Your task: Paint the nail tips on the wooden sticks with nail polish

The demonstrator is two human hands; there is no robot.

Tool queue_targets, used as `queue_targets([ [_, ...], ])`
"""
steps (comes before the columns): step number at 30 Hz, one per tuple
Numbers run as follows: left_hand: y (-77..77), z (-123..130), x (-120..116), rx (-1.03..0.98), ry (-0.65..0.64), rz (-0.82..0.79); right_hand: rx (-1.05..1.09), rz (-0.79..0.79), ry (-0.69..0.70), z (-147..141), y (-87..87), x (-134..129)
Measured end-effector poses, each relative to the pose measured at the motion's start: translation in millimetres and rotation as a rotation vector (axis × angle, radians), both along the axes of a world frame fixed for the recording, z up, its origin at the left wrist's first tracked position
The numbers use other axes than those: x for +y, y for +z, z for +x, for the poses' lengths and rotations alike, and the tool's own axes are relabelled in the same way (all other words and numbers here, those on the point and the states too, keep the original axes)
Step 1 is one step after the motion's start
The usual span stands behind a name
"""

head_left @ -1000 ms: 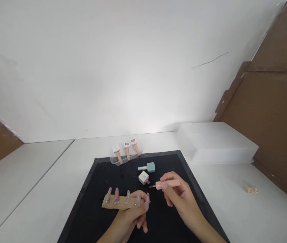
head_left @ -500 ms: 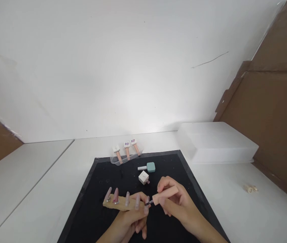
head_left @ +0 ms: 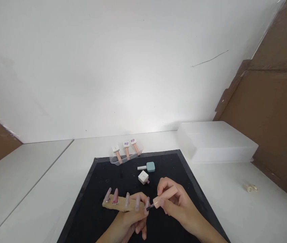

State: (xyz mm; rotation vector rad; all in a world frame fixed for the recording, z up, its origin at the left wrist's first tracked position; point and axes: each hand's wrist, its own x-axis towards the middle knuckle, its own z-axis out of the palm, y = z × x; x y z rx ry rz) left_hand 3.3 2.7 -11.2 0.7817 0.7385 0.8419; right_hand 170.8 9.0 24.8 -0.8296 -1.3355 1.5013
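My left hand is closed on the right end of a flat tan display stick, which carries several long artificial nails. A darker pink nail stands near its left end; the others look pale and translucent. My right hand pinches the peach cap of a nail polish brush. The dark bristle tip meets the rightmost nail, low down beside my left thumb. Beyond my hands, an uncapped white square polish bottle lies on its side, close to a mint green bottle with a pale cap.
A black mat with taped edges covers the white table. At its back edge, a clear tray holds several peach-capped bottles. A translucent white bin stands at the back right, with small cream rings nearer me. Brown cardboard borders the right side.
The brush tip has shifted slightly down along the rightmost nail, toward my left thumb, and the cap's lower end has dipped a little. My left hand and the stick have barely moved.
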Motion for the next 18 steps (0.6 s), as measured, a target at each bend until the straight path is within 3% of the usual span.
queue_targets([
  [18,-2.5,-0.8,0.4,0.02,-0.017,0.026,-0.049,0.032,-0.035,-1.7,2.1,-0.2],
])
